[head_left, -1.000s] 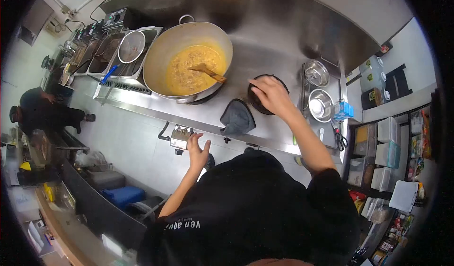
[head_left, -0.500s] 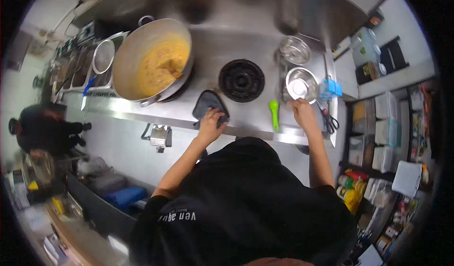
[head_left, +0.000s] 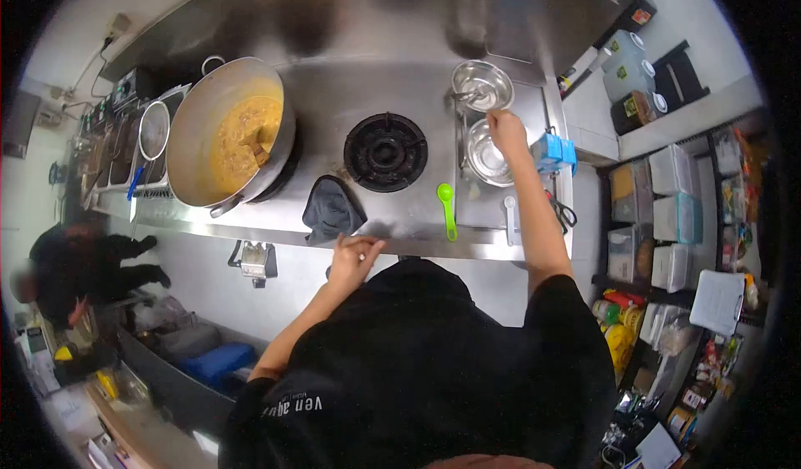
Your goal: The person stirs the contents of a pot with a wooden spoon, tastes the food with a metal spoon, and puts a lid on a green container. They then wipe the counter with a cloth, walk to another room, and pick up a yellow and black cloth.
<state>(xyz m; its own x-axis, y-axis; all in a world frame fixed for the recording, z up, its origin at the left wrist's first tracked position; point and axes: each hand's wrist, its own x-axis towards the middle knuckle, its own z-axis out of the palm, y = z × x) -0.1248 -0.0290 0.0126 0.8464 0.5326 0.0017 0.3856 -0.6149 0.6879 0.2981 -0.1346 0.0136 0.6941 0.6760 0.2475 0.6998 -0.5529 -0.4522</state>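
While half-curled L hand (head_left: 352,262) is nr cloth (head_left: 332,208), R hand (head_left: 507,132) (bunched) overhangs bowl (head_left: 484,153).

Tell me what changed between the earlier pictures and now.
The right hand moved rightward from over the burner to the steel bowls. The left hand touched the dark cloth, then came off it. The pot, with its wooden spatula, stayed left of the burner.
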